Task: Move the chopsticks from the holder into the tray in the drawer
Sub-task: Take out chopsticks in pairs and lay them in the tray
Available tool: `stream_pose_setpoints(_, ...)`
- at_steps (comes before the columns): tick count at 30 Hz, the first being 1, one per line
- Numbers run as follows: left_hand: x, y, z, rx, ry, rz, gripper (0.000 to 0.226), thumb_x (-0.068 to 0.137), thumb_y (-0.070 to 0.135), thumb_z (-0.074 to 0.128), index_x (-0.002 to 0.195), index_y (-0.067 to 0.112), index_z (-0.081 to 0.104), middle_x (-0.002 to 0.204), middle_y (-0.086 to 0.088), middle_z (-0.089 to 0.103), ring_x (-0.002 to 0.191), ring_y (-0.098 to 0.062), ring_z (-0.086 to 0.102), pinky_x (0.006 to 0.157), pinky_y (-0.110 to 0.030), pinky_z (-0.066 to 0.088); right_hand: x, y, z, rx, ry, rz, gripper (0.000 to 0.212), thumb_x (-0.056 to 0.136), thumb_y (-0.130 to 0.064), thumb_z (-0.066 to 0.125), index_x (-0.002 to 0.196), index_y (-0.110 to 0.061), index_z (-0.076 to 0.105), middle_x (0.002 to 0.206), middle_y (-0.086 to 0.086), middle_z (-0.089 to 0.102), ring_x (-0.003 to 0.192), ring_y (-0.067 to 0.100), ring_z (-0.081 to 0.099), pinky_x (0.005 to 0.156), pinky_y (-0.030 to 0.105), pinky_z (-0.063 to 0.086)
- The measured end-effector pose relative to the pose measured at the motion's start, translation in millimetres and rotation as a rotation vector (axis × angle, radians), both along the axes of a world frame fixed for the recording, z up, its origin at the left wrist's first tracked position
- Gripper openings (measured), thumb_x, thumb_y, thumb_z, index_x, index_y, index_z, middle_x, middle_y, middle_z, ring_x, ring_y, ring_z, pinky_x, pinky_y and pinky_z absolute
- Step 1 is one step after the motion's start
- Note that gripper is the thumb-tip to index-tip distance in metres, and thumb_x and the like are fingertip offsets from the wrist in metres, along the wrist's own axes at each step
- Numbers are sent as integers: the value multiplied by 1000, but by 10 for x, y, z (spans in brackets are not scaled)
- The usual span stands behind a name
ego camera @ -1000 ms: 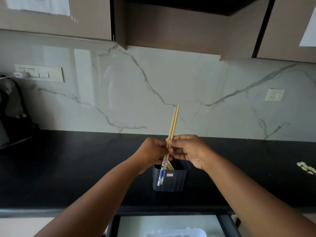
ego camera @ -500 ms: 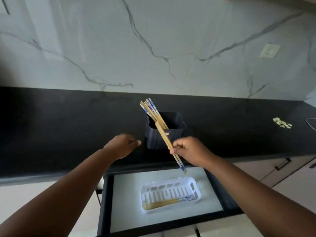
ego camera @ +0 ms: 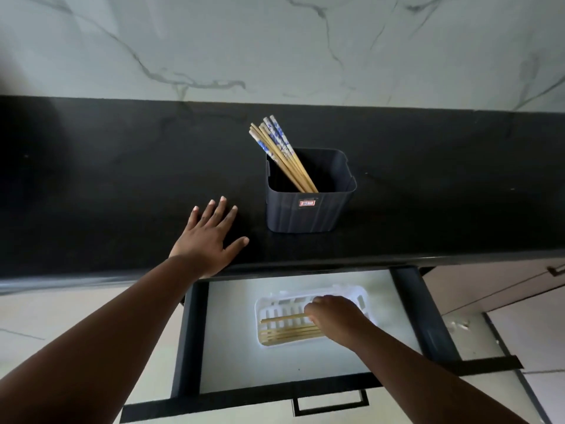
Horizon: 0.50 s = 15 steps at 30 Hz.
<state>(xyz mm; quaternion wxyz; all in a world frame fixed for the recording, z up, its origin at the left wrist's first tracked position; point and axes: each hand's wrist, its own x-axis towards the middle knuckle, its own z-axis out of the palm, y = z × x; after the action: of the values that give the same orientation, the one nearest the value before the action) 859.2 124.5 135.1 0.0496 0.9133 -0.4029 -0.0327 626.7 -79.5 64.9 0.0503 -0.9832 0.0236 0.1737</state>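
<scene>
A dark square holder [ego camera: 308, 206] stands on the black counter with several bamboo chopsticks [ego camera: 281, 154] leaning out to the upper left, their tops patterned blue and white. Below it the drawer [ego camera: 244, 347] is pulled out, and a white slotted tray [ego camera: 275, 304] lies on its pale floor. Several chopsticks [ego camera: 290, 332] lie flat in the tray. My right hand [ego camera: 336, 316] is down over the tray's right half, fingers closed on a pair of chopsticks [ego camera: 282, 319] whose free ends point left. My left hand [ego camera: 211, 237] rests flat on the counter, fingers spread, left of the holder.
The black counter [ego camera: 122, 179] runs the full width under a marble-look wall [ego camera: 275, 41]. The drawer's dark front with a bar handle [ego camera: 330, 403] juts toward me. Cabinet fronts [ego camera: 489, 286] lie to the right of the drawer.
My right hand has gone down from above the drawer into the tray with the pair of chopsticks. My left hand has spread flat on the counter. The view has tilted downward.
</scene>
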Motion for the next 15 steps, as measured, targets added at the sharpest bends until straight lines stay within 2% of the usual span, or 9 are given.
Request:
stream_pose_setpoints(3,-4,2,18,4,21,4,85,83,75,6,153,28,0,160,3,-10,146,-15,-17,118,-37,-12,63,-49,-111,2,40,48,48,74,2,56,56,-23,19,56,-5,26,46,10,26,43,23,15)
stream_pose_setpoints(5,-8,-1,30,11,30,7,85,82,75,5,153,29,-1,160,4,-10,146,-14,-17,118,-35,-12,86,-73,-178,8,68,69,53,76,4,53,57,-25,14,57,-6,25,46,8,22,43,23,14)
stream_pose_setpoints(7,-14,-7,40,11,30,10,84,82,75,6,153,30,-2,159,5,-11,146,-13,-17,117,-34,-12,111,-89,-267,17,110,35,46,78,4,51,56,-24,22,59,-5,31,47,10,28,42,23,17)
stream_pose_setpoints(8,-14,-8,44,11,30,9,84,82,75,6,153,30,-2,159,6,-11,145,-13,-17,117,-33,-13,125,-96,-316,27,137,14,37,80,2,51,57,-20,32,62,-3,39,50,13,37,42,23,20)
stream_pose_setpoints(11,-6,-4,47,3,36,8,84,82,76,7,152,32,-2,157,8,-12,144,-11,-18,116,-31,-13,180,-100,-378,84,161,2,9,83,-9,51,79,-12,58,83,4,61,71,24,60,49,26,33)
stream_pose_setpoints(15,9,3,33,-15,45,10,83,83,77,10,152,33,-1,159,8,-10,145,-11,-16,117,-32,-11,183,-97,-374,112,59,-10,9,88,-17,49,93,-16,57,92,1,58,80,24,60,58,29,37)
